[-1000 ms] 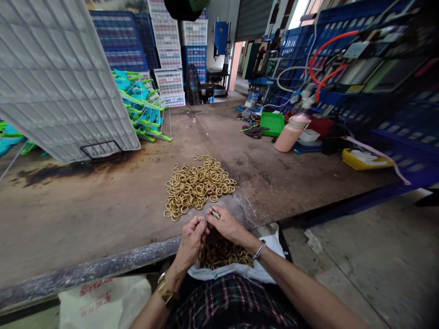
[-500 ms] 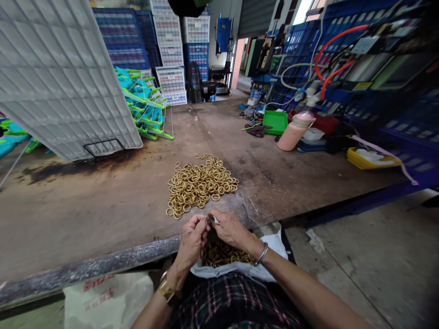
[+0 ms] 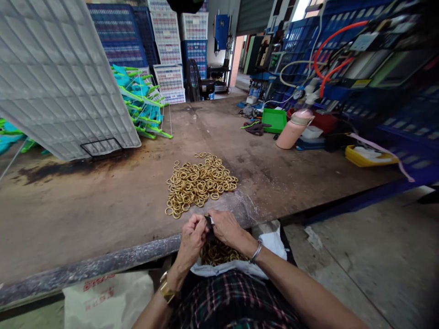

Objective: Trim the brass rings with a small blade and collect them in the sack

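Note:
A loose heap of brass-coloured rings lies on the brown table, just beyond my hands. My left hand is closed in a pinch, its fingertips at a small dark object. From the other side, my right hand has its fingers wrapped round something partly hidden, with a bit of white showing by the thumb; the two hands nearly touch. Below them, an open white sack on my lap holds more rings, darker in the shade.
A grey ribbed panel leans at the left, with green and turquoise frames behind it. On the right stand a pink bottle, a green tray and a yellow tray. A printed bag is below the table edge.
My right hand has shifted slightly to the left and turned a little, and more of the dark object shows between my hands. The heap of rings looks the same.

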Available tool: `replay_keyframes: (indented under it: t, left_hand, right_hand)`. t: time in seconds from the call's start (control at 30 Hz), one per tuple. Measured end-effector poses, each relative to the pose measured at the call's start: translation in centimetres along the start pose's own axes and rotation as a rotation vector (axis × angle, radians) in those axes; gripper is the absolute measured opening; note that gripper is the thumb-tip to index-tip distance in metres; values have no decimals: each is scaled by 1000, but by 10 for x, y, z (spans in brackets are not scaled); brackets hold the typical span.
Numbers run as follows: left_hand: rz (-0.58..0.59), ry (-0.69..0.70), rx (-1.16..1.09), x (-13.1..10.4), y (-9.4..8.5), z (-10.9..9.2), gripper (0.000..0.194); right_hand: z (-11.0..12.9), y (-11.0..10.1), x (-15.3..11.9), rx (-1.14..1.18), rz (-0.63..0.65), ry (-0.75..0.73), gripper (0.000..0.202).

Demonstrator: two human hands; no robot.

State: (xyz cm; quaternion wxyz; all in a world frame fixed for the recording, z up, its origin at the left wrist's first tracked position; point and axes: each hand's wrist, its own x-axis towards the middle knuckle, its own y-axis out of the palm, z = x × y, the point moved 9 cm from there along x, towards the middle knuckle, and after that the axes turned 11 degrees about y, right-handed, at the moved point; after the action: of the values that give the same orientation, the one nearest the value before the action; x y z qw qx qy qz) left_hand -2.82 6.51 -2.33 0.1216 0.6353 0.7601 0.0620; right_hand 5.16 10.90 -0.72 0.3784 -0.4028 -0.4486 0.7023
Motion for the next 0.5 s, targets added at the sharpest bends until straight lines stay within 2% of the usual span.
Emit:
replay_keyframes:
  t: [0.1,0.2,0.33,0.5]
  left_hand:
    - [92,-30,-2,-8,11,-5,32]
    - [143,-76,-132,-14,20,-9,29]
    - [59,-143,-344,-12,16,-1,30]
    - [-27,-175,-412,-7,7,8,27]
  right_hand:
    - [-15,-4,12,-45,-33,81,25]
    - [-34,-15,25,-71,-97,186,23]
    - [-48,-28,37,-44,-223,277,19]
    - [-50,-28,43,-60,-266,319,18]
